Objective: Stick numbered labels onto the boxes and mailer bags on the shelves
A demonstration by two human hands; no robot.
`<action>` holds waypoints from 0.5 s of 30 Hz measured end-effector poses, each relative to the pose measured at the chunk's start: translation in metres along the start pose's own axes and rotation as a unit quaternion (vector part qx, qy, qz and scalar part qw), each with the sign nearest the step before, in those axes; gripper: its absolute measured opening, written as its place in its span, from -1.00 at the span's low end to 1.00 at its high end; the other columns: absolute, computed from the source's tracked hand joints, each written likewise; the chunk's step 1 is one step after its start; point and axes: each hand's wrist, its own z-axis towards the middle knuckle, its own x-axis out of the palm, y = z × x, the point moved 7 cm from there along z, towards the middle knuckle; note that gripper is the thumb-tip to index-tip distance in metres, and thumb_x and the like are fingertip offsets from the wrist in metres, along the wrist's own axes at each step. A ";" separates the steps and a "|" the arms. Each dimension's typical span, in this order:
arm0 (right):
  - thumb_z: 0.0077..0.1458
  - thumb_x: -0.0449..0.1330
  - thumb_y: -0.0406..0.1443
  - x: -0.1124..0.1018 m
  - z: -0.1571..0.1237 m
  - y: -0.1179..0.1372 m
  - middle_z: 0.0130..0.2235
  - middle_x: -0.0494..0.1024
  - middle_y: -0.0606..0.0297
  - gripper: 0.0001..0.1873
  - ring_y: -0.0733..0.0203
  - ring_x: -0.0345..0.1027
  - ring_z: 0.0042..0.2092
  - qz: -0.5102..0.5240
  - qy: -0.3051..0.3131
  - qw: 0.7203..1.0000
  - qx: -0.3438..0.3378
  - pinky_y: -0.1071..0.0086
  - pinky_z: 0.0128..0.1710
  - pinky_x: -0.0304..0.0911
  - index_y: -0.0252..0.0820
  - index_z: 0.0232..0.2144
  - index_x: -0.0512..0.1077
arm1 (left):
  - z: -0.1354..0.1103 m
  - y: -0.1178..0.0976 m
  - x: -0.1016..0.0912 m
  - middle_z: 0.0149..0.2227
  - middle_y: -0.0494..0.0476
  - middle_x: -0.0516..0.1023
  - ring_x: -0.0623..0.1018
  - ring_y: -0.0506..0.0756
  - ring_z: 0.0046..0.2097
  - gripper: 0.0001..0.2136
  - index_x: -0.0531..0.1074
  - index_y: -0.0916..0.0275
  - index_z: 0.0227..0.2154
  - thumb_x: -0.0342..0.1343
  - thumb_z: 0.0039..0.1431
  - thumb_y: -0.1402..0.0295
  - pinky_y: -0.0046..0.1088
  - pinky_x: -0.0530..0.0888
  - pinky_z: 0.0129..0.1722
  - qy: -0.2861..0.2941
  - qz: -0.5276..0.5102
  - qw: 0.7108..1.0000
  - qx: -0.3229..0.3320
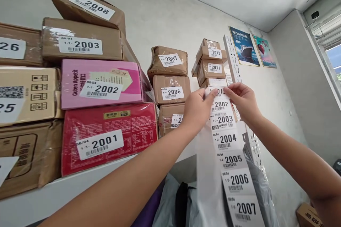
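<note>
A long strip of numbered barcode labels hangs down in front of me, reading 2002 through 2007 from the top. My left hand pinches the strip's top edge from the left. My right hand pinches the same top label from the right, fingers closed on it. Behind my hands, small brown parcels labelled 2011 and 2012 are stacked on the white shelf, with another parcel partly hidden behind the strip.
More labelled boxes fill the shelf: red 2001, pink 2002, brown 2003, 2008, and parcels 2006 and 2007. A white perforated upright stands at the right. Grey bags lie below. Posters hang on the wall.
</note>
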 end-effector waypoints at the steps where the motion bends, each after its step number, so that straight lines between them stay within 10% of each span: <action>1: -0.17 0.43 -0.15 -0.003 0.009 0.002 -0.46 0.49 0.38 -0.72 0.34 0.33 -0.45 -0.015 -0.003 1.000 -0.024 0.39 -0.47 0.32 -0.14 -0.49 0.45 | 0.003 -0.001 -0.002 -0.66 -0.08 0.21 0.20 -0.04 -0.57 -0.56 0.14 0.18 -0.71 0.16 0.11 0.10 -0.47 0.13 -0.55 -0.002 0.030 0.999 0.015; 7: 0.03 0.31 -0.12 -0.028 0.119 0.027 -0.35 0.51 0.30 -0.78 0.24 0.42 -0.30 -0.070 -0.111 0.971 -0.197 0.34 -0.34 0.37 -0.10 -0.37 0.43 | 0.024 -0.011 -0.011 -0.76 -0.05 0.05 0.13 -0.02 -0.64 -0.42 0.02 0.16 -0.82 -0.03 0.19 -0.04 -0.39 0.04 -0.57 0.042 0.202 0.976 0.062; 15: 0.10 0.23 -0.21 0.030 0.245 0.023 -0.33 0.52 0.27 -0.84 0.13 0.48 -0.19 -0.217 -0.046 0.952 -0.210 0.26 -0.22 0.34 -0.20 -0.34 0.43 | 0.096 -0.081 -0.029 -0.41 0.10 0.53 0.49 0.13 -0.29 -0.86 0.49 0.21 -0.49 0.13 0.05 0.27 -0.37 0.33 -0.28 -0.091 0.372 0.912 0.146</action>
